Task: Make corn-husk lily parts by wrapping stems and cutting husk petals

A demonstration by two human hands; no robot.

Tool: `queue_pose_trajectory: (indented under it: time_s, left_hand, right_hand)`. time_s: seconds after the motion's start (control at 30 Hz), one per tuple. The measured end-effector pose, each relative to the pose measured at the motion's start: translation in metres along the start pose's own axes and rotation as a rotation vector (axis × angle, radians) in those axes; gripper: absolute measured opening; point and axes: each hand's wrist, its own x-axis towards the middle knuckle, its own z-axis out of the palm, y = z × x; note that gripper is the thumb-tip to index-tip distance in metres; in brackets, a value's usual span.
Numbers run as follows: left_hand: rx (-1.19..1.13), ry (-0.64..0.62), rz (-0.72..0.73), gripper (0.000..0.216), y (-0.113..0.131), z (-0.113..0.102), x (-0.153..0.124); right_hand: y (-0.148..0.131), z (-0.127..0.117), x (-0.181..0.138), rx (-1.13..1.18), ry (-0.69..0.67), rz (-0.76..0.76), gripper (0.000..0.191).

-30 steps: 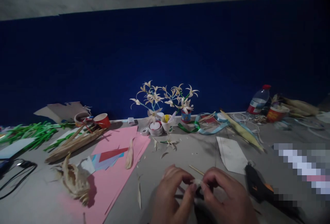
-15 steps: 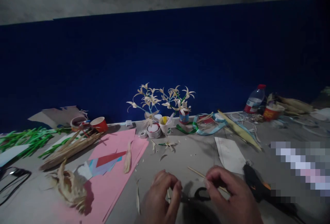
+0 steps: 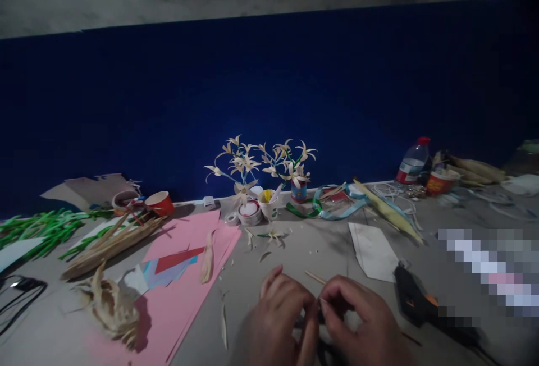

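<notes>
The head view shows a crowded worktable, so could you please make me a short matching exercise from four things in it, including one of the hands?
Column one
1. Glue gun
2. Plastic bottle
3. Left hand
4. Green stalks

Column two
A. Close beside the right hand
B. At the picture's left edge
C. Mostly black
D. Topped with a red cap

Right pairs: 1-C, 2-D, 3-A, 4-B.

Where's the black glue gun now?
In the head view, the black glue gun lies toward the lower right, to the right of the right hand, beside the white paper.
</notes>
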Motion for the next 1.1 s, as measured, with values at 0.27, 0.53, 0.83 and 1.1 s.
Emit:
queue_pose_trajectory:
  time_s: [0.27, 0.53, 0.83, 1.1]
  left_hand:
    - [0.07, 0.213, -0.021, 0.022, 0.001, 0.001, -0.007]
    - [0.07, 0.106, -0.029, 0.021, 0.002, -0.004, -0.005]
    - [0.086, 0.149, 0.001, 0.021, 0.001, -0.002, -0.009]
    - [0.062, 0.11, -0.002, 0.02, 0.001, -0.005, -0.008]
  right_hand:
    - [0.018, -0.008, -0.001, -0.111, 0.089, 0.077, 0.012]
    - [-0.004, -0.009, 0.002, -0.049, -0.025, -0.046, 0.015]
    - [0.005, -0.007, 0.005, -0.088, -0.053, -0.006, 0.016]
    - [0.0, -0.016, 0.002, -0.079, -0.023, -0.024, 0.014]
